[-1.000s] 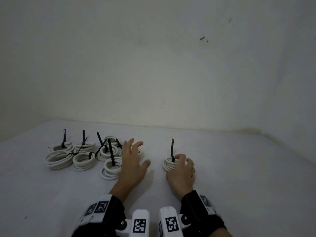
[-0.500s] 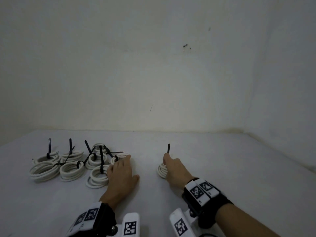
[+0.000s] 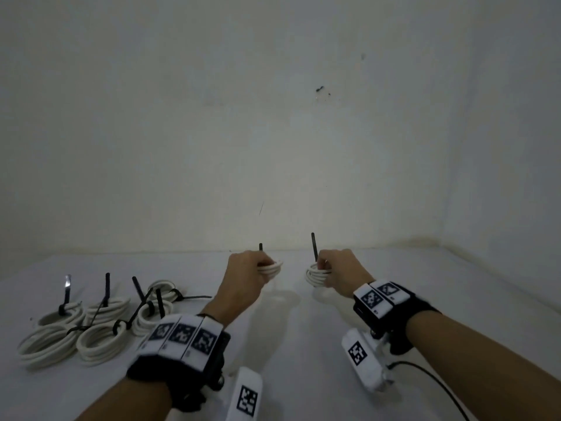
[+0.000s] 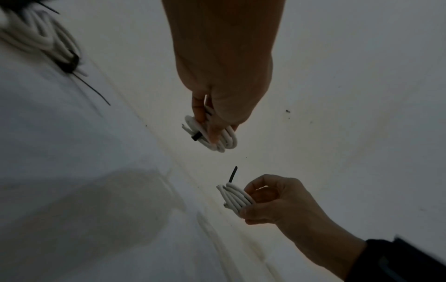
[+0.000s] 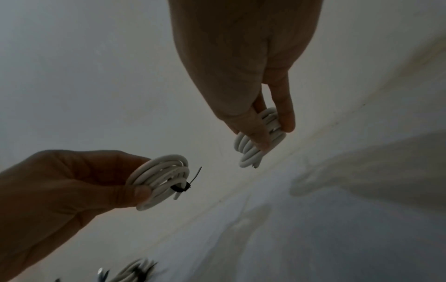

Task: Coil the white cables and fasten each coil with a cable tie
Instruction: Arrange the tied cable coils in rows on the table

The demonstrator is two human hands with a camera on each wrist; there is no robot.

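Note:
Each hand holds one small white cable coil bound by a black cable tie, both lifted above the white table (image 3: 425,314). My left hand (image 3: 247,278) grips its coil (image 3: 271,267) by thumb and fingers; the same coil (image 4: 217,137) shows below the thumb in the left wrist view, and its tie head (image 5: 182,188) in the right wrist view. My right hand (image 3: 340,276) pinches the other coil (image 3: 315,275), whose tie tail (image 3: 314,246) points up. That coil (image 5: 258,143) sits between thumb and forefinger in the right wrist view.
Several tied white coils (image 3: 97,326) with upright black tie tails lie in a cluster at the table's left. A pale wall (image 3: 273,132) rises behind the table and at the right. A thin black wire (image 3: 431,381) trails from my right wrist mount.
Both hands have lifted off the table, each with a tied coil. The left hand took one from beside the cluster; the right raised the coil it was touching.

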